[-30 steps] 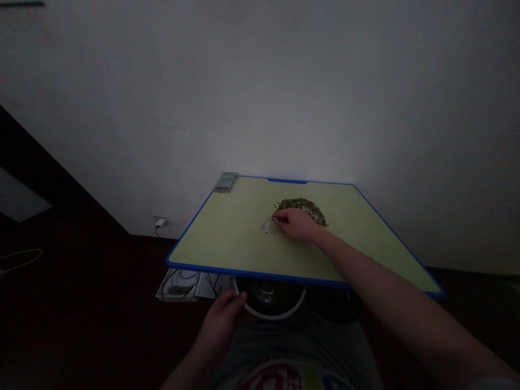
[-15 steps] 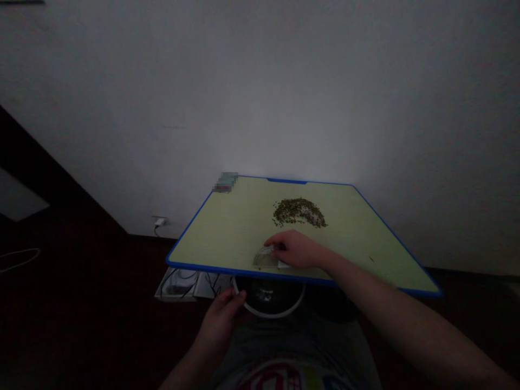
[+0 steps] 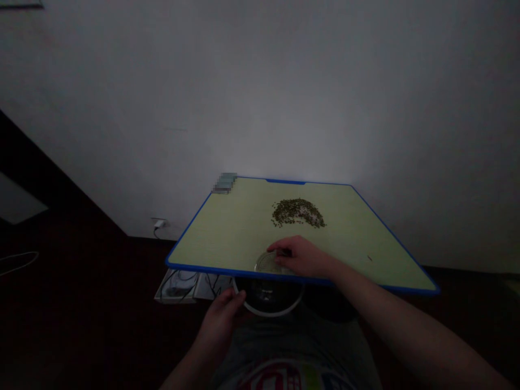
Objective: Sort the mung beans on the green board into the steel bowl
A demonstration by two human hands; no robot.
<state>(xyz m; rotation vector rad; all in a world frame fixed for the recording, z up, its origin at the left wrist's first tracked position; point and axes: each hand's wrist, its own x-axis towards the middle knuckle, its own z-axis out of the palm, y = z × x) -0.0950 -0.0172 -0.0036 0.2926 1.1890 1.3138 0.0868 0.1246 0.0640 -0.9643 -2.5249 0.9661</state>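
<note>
My left hand is closed on the rim of a dark bowl with a pale edge, held just under the table's near edge. My right hand has its fingers bent round a clear, round-edged plastic piece, low on the tabletop at that same edge and above the bowl. Whether the clear piece is a lid or a shallow container I cannot make out. Beyond the right hand, a curved heap of small greenish-brown grains lies spread on the pale yellow-green table.
A blue rim runs round the tabletop. Its far left corner bears a blurred-out stack. Below on the left sit white boxes with cables. A plug is in the wall. A small dark sliver lies at right.
My right hand has drawn the clear piece slightly toward me, to the table's near edge. My left hand and the bowl have stayed nearly in place.
</note>
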